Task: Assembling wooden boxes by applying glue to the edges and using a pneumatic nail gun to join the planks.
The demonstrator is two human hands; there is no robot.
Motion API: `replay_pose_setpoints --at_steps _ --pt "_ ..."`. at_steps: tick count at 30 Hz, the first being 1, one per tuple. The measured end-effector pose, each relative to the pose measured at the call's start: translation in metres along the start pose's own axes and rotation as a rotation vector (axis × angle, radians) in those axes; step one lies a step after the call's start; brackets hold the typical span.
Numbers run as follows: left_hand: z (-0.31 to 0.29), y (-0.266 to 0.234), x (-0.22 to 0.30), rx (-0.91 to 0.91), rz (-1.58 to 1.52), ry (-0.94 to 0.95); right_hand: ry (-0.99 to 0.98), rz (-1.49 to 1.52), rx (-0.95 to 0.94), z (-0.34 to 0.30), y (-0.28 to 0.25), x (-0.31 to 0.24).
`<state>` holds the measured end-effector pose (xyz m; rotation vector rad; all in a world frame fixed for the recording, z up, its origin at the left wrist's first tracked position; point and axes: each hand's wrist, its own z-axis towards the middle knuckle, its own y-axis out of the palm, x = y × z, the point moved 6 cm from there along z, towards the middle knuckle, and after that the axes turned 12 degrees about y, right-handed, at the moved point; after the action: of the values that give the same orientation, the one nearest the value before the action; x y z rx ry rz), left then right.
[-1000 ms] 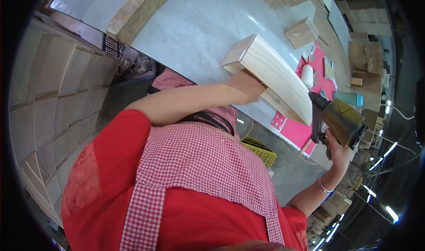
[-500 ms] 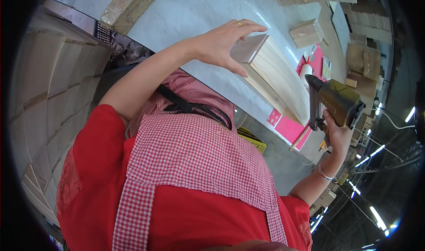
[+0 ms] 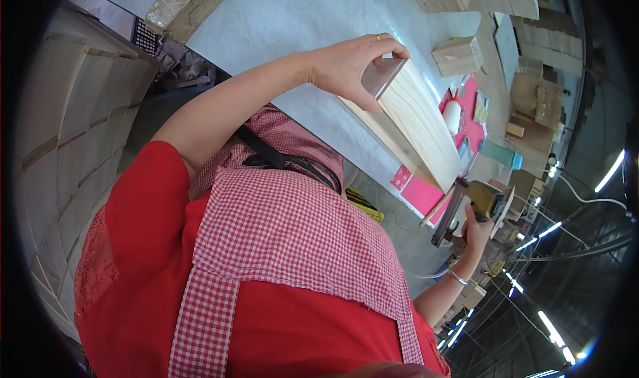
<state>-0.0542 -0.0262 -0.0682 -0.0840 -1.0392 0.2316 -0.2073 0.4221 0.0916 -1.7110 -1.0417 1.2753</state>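
A long pale wooden box lies at a slant on the light worktable. My left hand is closed over its near-left end, thumb on one side and fingers over the opposite edge. My right hand is wrapped round the handle of a dark nail gun, held off to the right by the table's edge. The gun's nose is near the far end of the box, and I cannot tell whether they touch.
A white glue bottle with a red tip lies on a pink sheet beyond the box. A smaller wooden box sits farther back. Wooden panels are stacked at my left. A light-blue object lies at the right.
My left hand has closed from an open reach onto the box's end. The box has shifted and turned slightly. My right hand has moved the nail gun lower and nearer to me.
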Motion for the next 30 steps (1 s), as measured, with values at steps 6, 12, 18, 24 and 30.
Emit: replay_pose_setpoints --at_steps 6,12,18,24,30 --pt "0.001 -0.002 -0.009 -0.003 -0.052 -0.005 0.017 0.007 -0.050 -0.014 0.022 0.006" --pt "-0.001 -0.002 -0.016 0.022 -0.114 -0.017 0.048 -0.019 -0.127 -0.022 0.023 -0.004" --pt "0.003 0.001 -0.022 0.022 -0.169 -0.026 -0.151 -0.193 0.039 -0.002 -0.001 -0.023" --pt "0.000 0.004 -0.021 0.048 -0.243 -0.063 -0.084 -0.066 -0.029 -0.021 0.005 -0.108" --pt "-0.001 0.004 -0.021 0.073 -0.293 -0.041 -0.225 -0.162 -0.039 -0.059 0.050 -0.207"
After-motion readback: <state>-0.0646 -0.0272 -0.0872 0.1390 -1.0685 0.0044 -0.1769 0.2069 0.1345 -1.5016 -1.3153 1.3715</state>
